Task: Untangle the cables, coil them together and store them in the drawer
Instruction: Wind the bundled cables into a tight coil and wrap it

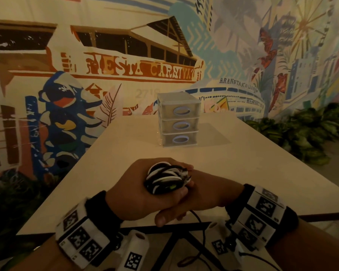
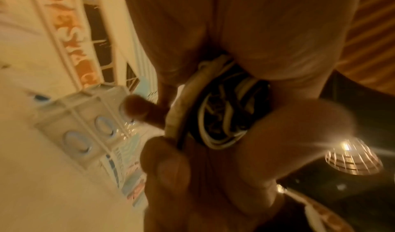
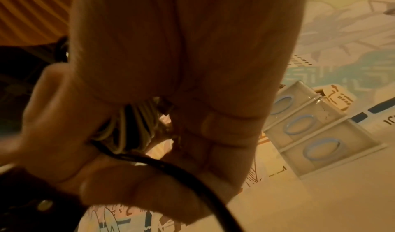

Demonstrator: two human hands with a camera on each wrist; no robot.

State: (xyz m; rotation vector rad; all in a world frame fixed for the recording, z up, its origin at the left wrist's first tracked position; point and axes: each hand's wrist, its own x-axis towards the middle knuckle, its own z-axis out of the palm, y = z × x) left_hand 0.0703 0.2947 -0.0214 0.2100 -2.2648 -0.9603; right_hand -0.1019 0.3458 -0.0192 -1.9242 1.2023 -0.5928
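A coil of black and white cables (image 1: 166, 178) is bundled tight between both hands above the table's near edge. My left hand (image 1: 143, 192) cups it from the left with fingers curled round it. My right hand (image 1: 209, 192) closes on it from the right. In the left wrist view the coil (image 2: 222, 110) sits between palm and fingers. In the right wrist view the coil (image 3: 128, 125) shows in a gap, and a loose black cable end (image 3: 192, 181) trails down. That cable end (image 1: 199, 219) hangs below the hands. The clear three-drawer unit (image 1: 179, 122) stands farther back, all drawers closed.
The white table (image 1: 252, 169) stretches from the hands to the mural wall (image 1: 125, 71). Green plants (image 1: 301, 133) line the floor on the right. Black table legs (image 1: 184, 243) cross under the near edge. The drawer unit (image 3: 316, 131) has blue oval handles.
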